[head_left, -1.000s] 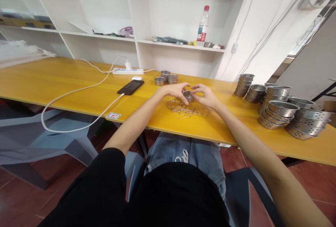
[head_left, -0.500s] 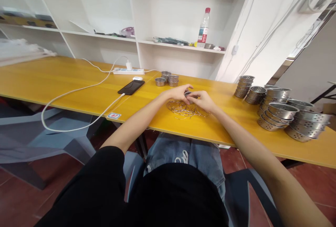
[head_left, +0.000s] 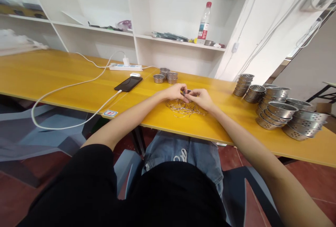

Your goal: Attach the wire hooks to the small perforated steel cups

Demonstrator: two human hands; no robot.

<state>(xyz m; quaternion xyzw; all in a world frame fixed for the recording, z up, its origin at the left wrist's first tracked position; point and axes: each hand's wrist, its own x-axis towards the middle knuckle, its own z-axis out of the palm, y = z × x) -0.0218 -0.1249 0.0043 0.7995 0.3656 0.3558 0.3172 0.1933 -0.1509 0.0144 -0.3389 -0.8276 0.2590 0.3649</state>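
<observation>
- Small round silver metal cup (head_left: 189, 91): between the two hands, just beyond the loose wire, on the yellow table (head_left: 220, 123); mostly hidden by fingers.
- Left hand (head_left: 179, 91): at the cup's left side, fingers bent toward thumb; cannot tell if the grip is closed on the cup.
- Right hand (head_left: 201, 98): at the near right side of the cup, thumb and fingertips drawn close by the left fingertips; cannot tell if it pinches anything, too small.
- Tangled thin silver wire pieces (head_left: 181, 108): loose heap below both hands, toward the table's near edge.
- Small perforated silver metal cups (head_left: 172, 77): cluster beyond the left hand, apart from it.
- Larger stacks of perforated silver metal cups (head_left: 280, 109): right end of table, well apart from right hand.
- Black flat phone (head_left: 128, 84): left of the hands, white cable (head_left: 105, 107) plugged in.
</observation>
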